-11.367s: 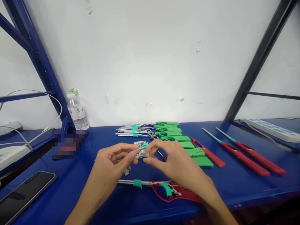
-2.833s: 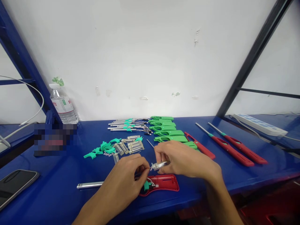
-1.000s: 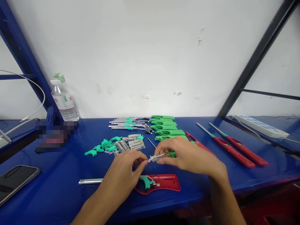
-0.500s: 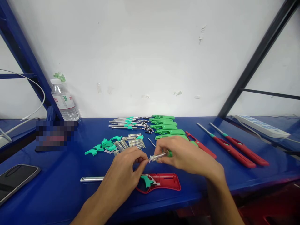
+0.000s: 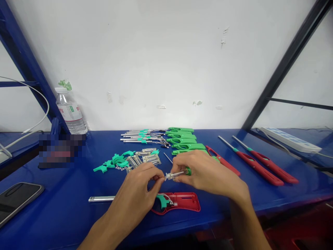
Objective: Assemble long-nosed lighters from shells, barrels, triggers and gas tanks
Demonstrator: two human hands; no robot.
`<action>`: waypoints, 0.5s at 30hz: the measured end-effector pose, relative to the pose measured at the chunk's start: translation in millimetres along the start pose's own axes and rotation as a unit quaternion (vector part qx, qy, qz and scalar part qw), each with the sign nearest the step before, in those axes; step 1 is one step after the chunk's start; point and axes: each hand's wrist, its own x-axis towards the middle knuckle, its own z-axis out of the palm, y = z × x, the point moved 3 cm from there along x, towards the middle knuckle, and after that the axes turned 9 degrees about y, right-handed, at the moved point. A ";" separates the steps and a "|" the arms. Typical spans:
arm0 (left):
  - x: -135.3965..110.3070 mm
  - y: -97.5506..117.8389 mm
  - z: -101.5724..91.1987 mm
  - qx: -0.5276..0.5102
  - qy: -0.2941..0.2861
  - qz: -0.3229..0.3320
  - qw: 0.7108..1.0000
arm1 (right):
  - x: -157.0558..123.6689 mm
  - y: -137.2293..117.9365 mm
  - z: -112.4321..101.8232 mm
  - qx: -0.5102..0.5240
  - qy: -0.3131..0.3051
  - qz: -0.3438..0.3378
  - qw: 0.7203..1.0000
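Left hand point(image 5: 142, 182): pinched on small white fitting point(image 5: 165, 178) | clear plastic cartridge point(image 5: 173, 175): fitting's 3 o'clock, 12 o'clock of red plastic handle shell point(image 5: 185, 205) | right hand point(image 5: 206, 170): clamped on cartridge; advise bracing steady, easing fitting in line.

Blue table point(image 5: 65, 198), open lighter point(image 5: 188, 202), green casings point(image 5: 187, 141), blurred item point(image 5: 61, 153), unclear

- Not one word, number or brand is legible
- Label point(image 5: 69, 113) on the clear bottle point(image 5: 72, 117): red marks point(image 5: 61, 110) at its sides, a green patch point(image 5: 72, 108) between them, lettering too small to read
- Below these, a thin red line point(image 5: 74, 121)
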 end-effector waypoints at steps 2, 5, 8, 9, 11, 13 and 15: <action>0.1 0.5 -0.6 -0.002 -0.003 -0.002 1.000 | -0.3 -0.6 0.0 -0.002 -0.002 -0.002 1.000; -0.6 0.8 -1.0 -0.009 -0.008 -0.007 1.000 | -0.8 -1.4 0.0 -0.003 -0.005 -0.005 1.000; -1.3 1.2 -1.2 -0.016 -0.016 -0.017 1.000 | -1.1 -1.8 -0.4 -0.005 -0.006 -0.005 1.000; -1.4 1.3 -1.2 -0.020 -0.019 -0.020 0.999 | -1.2 -1.7 -0.7 -0.005 -0.006 -0.006 1.000; -1.2 1.2 -1.2 -0.028 -0.021 -0.024 0.999 | -1.5 -1.0 -1.2 -0.003 -0.010 -0.005 1.000; -1.0 0.7 -1.2 -0.033 -0.017 -0.026 0.999 | -1.8 0.8 -1.8 0.007 -0.013 -0.002 1.000; -0.7 -0.2 -1.3 -0.030 -0.007 -0.028 0.999 | -1.9 3.6 -2.7 0.021 -0.011 0.005 1.000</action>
